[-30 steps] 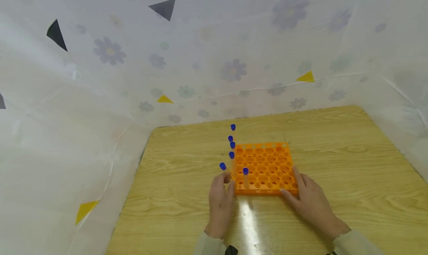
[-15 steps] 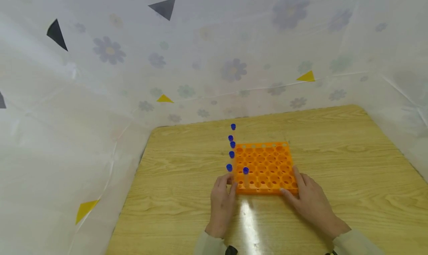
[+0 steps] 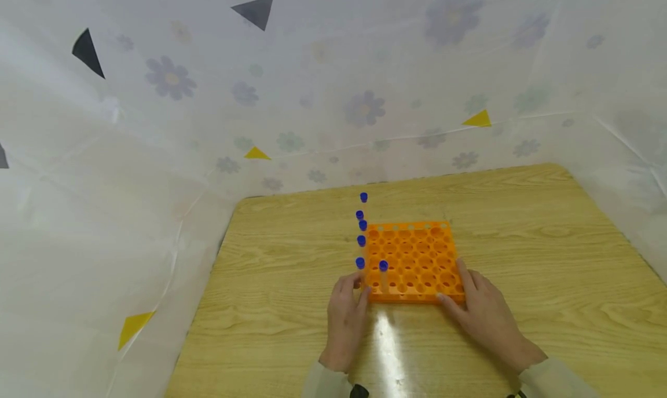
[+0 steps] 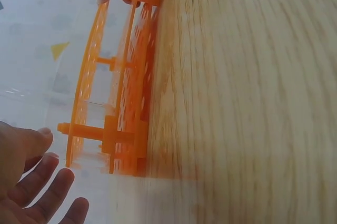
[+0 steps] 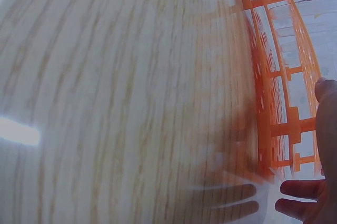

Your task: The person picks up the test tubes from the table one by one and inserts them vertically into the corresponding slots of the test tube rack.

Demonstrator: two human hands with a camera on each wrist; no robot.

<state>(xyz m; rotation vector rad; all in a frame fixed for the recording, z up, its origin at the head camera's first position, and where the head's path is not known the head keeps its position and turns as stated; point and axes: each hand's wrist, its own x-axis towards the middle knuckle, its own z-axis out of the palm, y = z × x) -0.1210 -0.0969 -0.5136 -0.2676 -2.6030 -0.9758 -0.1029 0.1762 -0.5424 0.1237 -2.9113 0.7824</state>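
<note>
An orange perforated rack (image 3: 417, 279) sits on the table, with the left hand (image 3: 344, 320) at its near left corner. Between thumb and bent fingers there, the left hand holds a clear test tube with a blue cap (image 3: 360, 263), upright at the rack's left edge; the fingers hide its lower part. Another blue-capped tube (image 3: 383, 266) stands in the rack, a little to the right. Several more blue caps (image 3: 362, 241) line up toward the back along that edge. The right hand (image 3: 484, 314) grips the near right corner, its thumb (image 5: 325, 89) against the rack.
The wood-grain table (image 3: 271, 294) reaches to pale flowered sheeting (image 3: 323, 114) behind and at both sides. Yellow triangles (image 3: 257, 153) and dark ones mark the sheeting.
The tube at the left hand has moved right toward the rack and gone from tilted to upright. The left hand has shifted slightly right; the right hand stays at its corner.
</note>
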